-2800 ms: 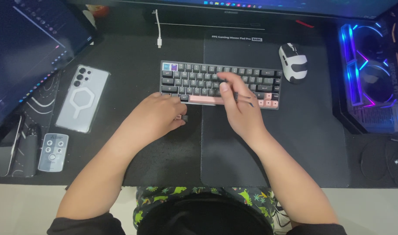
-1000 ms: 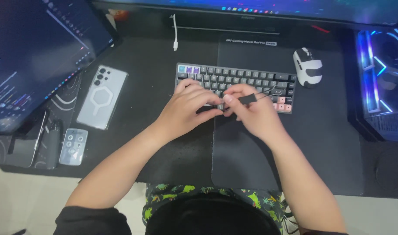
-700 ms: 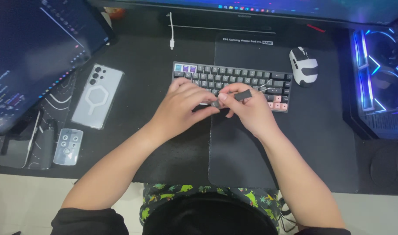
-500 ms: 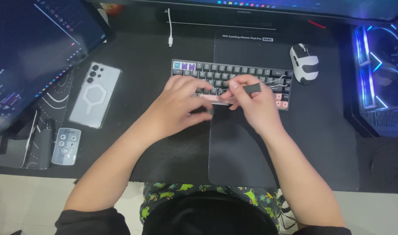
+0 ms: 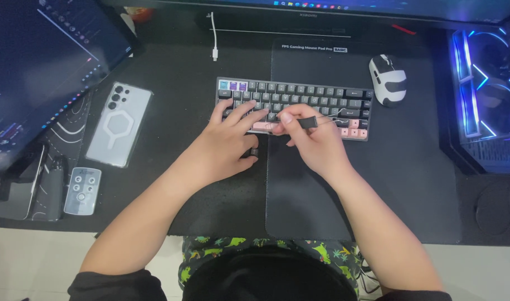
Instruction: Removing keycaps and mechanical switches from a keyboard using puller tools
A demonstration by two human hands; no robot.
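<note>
A compact keyboard [image 5: 321,96] with dark grey keys and a few pink and purple ones lies on the black desk mat. My left hand [image 5: 228,144] rests on its left front part, with the fingers spread over the keys and nothing held. A small dark piece [image 5: 255,151], perhaps a keycap, lies by the thumb. My right hand [image 5: 315,146] pinches a wire keycap puller [image 5: 310,122] by its black handle. The puller lies almost flat over the lower key rows, with its wire loops pointing right.
A white and black mouse [image 5: 387,79] sits right of the keyboard on the black mouse pad [image 5: 366,189]. A phone in a clear case [image 5: 119,125] and a small grey remote [image 5: 82,190] lie at the left. A dark screen [image 5: 37,72] stands far left, a blue-lit computer case [image 5: 486,100] far right.
My left hand has moved from the mat up onto the keyboard's left keys. My right hand has kept hold of the puller and shifted it slightly over the lower rows.
</note>
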